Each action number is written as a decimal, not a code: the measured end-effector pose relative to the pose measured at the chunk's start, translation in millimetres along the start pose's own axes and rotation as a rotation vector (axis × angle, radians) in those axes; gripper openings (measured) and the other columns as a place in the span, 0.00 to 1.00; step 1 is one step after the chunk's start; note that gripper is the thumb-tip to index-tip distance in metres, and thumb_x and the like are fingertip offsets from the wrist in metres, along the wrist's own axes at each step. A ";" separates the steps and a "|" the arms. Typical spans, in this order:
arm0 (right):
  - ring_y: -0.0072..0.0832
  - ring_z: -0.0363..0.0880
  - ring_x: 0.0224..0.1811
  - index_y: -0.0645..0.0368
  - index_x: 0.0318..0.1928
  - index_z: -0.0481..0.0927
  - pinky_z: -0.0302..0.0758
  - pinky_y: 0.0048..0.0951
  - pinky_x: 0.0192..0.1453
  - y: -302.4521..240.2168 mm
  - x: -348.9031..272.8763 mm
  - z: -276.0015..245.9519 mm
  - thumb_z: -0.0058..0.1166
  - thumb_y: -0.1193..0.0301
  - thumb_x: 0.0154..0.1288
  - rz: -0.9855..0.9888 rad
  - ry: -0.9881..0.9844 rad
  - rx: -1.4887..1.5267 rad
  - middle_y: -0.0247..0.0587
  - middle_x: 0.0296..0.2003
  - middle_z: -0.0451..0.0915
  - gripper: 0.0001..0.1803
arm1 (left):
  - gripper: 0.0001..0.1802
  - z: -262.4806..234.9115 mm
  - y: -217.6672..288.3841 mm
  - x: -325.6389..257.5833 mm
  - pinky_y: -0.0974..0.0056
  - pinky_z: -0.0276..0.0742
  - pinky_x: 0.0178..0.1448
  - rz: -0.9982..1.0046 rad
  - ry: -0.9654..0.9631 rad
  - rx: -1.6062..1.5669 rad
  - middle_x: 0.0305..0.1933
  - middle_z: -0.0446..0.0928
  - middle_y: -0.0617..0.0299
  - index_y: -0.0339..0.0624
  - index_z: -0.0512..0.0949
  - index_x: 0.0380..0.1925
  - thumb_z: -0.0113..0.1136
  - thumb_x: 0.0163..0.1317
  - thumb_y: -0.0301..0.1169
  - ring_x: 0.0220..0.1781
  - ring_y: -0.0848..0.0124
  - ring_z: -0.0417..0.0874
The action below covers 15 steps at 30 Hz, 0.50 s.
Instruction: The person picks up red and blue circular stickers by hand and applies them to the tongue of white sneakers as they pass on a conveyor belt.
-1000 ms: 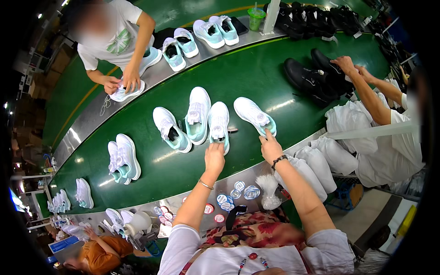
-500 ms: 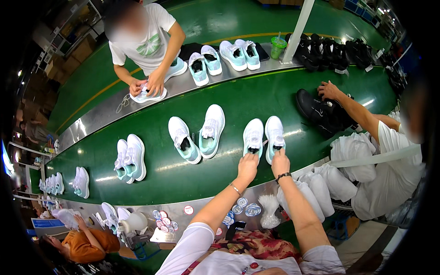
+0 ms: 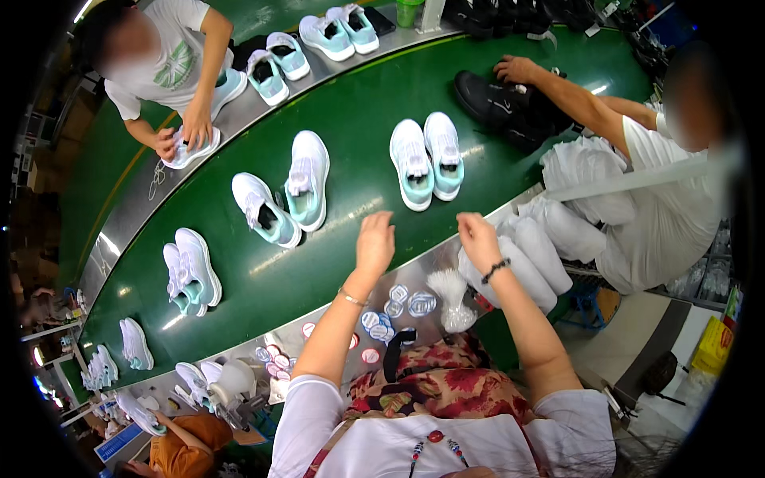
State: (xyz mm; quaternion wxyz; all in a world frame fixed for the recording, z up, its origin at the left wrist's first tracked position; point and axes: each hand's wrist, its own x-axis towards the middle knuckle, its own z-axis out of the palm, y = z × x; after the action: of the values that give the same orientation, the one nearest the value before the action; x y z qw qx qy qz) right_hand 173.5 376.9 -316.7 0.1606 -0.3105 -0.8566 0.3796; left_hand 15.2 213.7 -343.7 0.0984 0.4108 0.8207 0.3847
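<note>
Green cup: can't see in. L hand & R hand empty, fingers loosely bent; they've let go of 2 white shoes.

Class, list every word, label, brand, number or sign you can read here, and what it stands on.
None can be read.
Blue-and-white discs: print too small.
Red-and-white discs: print too small.
Yellow package: marks too blurred.
Nearest white shoes: no readable lettering.
</note>
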 end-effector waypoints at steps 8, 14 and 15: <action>0.47 0.76 0.32 0.61 0.32 0.76 0.73 0.42 0.36 15.2 -128.6 19.2 0.50 0.71 0.57 0.045 -0.152 -0.240 0.51 0.27 0.77 0.06 | 0.05 24.2 22.7 -143.4 0.54 0.71 0.42 -0.104 -0.123 -0.157 0.30 0.75 0.47 0.34 0.75 0.30 0.52 0.52 0.22 0.35 0.51 0.74; 0.48 0.78 0.31 0.58 0.29 0.77 0.75 0.46 0.36 29.1 -92.6 61.1 0.47 0.63 0.57 0.308 -0.358 -0.620 0.51 0.26 0.79 0.12 | 0.08 67.7 59.7 -161.9 0.55 0.70 0.42 0.035 -0.323 -0.158 0.32 0.74 0.47 0.34 0.74 0.33 0.51 0.52 0.24 0.38 0.51 0.74; 0.47 0.79 0.32 0.58 0.29 0.78 0.75 0.46 0.37 32.0 -91.4 62.9 0.47 0.64 0.57 0.300 -0.360 -0.618 0.51 0.27 0.79 0.11 | 0.09 69.4 64.0 -160.4 0.55 0.71 0.43 0.059 -0.375 -0.123 0.34 0.74 0.48 0.34 0.73 0.34 0.51 0.52 0.24 0.39 0.52 0.73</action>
State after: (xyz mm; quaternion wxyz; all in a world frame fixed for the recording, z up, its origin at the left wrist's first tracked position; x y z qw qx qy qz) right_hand 223.5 299.1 -385.9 -0.1509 -0.3943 -0.8902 0.1712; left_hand 189.8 155.0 -370.4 0.2631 0.4924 0.7504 0.3538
